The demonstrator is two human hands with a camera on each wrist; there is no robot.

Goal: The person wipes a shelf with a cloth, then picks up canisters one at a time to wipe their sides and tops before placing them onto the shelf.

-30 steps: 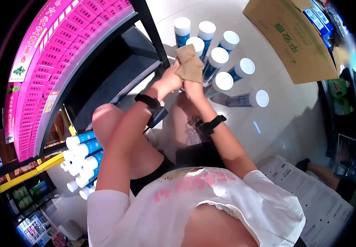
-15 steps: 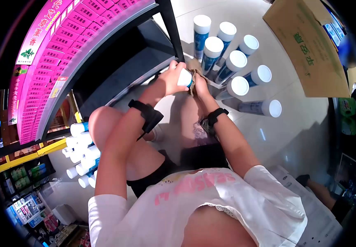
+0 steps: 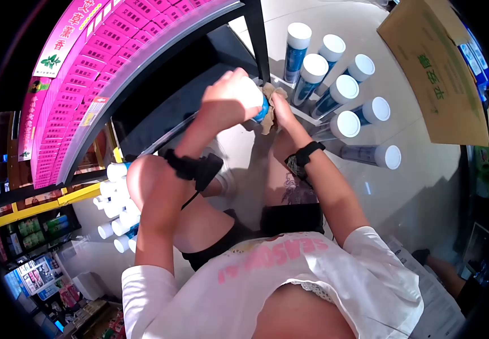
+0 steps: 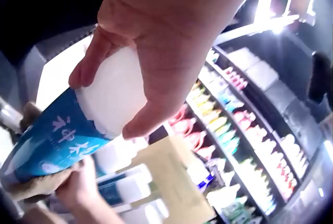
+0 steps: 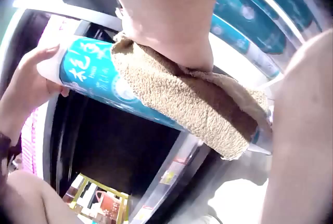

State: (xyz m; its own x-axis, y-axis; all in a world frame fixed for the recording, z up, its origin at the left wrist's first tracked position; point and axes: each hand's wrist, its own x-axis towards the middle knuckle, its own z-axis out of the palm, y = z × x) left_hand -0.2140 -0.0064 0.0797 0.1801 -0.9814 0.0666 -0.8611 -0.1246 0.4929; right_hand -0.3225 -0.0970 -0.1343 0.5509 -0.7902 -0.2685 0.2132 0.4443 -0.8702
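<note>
My left hand [image 3: 227, 100] grips the white cap [image 4: 114, 94] of a blue canister [image 4: 62, 135] with white lettering. The canister lies tilted between my hands, in front of my knees. A tan terry cloth [image 5: 171, 99] is wrapped part-way round its body in the right wrist view. My right hand [image 3: 283, 112] holds the cloth against the canister, its fingers largely hidden by the cloth. Several similar white-capped canisters [image 3: 314, 69] stand on the floor just beyond my right hand.
A black shelf unit [image 3: 199, 59] with pink boxes [image 3: 63, 107] on top is at the left. More canisters [image 3: 121, 217] lie stacked beside my left knee. An open cardboard box [image 3: 425, 73] stands at the back right. A white sheet with print [image 3: 425, 282] lies at the lower right.
Earlier both hands were together at the cloth. My left hand then took the canister's cap and has moved up and left with it; the right hand keeps the cloth on the body.
</note>
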